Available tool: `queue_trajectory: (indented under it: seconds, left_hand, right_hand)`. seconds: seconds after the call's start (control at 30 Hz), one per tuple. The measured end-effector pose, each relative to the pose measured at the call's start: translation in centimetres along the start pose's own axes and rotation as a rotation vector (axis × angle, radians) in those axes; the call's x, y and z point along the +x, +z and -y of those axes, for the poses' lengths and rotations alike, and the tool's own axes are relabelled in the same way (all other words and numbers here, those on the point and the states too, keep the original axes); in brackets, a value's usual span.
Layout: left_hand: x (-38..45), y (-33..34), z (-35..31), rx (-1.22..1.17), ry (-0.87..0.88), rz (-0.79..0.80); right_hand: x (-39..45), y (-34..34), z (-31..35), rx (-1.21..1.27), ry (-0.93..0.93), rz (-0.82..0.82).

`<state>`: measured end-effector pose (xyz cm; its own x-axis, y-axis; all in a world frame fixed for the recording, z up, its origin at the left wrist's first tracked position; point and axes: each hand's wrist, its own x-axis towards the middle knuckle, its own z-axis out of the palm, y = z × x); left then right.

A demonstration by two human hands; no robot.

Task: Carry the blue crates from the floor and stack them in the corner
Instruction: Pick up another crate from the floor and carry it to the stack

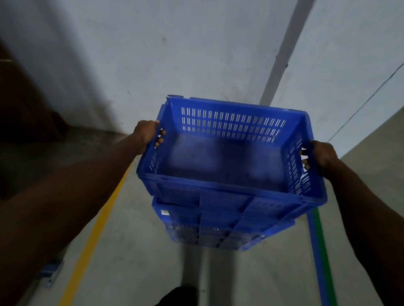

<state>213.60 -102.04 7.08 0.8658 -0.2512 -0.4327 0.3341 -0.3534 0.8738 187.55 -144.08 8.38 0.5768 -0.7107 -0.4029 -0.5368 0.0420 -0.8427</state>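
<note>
Two hands (pixel 233 148) flanking top crate (pixel 227 191)

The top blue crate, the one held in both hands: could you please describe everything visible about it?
The top blue crate looks like moulded plastic, with slotted walls, a solid floor and a thick rim. It is empty, upright and roughly level, above the stacked crates near the wall. The left hand and right hand grip its side handle openings.

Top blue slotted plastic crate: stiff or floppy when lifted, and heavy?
The top blue slotted plastic crate probably stays rigid: ribbed walls, square shape between both hands. Likely light: empty, vented sides. The blue crate stack beneath might tip if shoved.
</note>
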Motion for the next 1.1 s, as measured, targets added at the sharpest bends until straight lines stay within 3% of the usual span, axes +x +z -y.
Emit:
queue_trajectory:
  seconds: [0.47, 0.73, 0.97, 1.1]
  left_hand:
    - [-1.3, 1.0, 1.2, -0.051, -0.048, 0.006]
    - [-2.4, 1.1, 1.3, -0.042, -0.036, -0.047]
    - [-2.8, 1.4, 1.2, 0.052, 0.002, -0.09]
    - [-3.2, 1.0, 0.8, 0.219, 0.032, -0.121]
  right_hand:
    - [0.2, -1.1, -1.2, 0.001, 0.013, 0.041]
    - [0.7, -0.4, -2.2, -0.007, 0.009, -0.027]
    - [0.9, -0.2, -2.4, -0.041, 0.018, -0.046]
    - [0.1, -0.2, -2.1, -0.226, -0.012, -0.117]
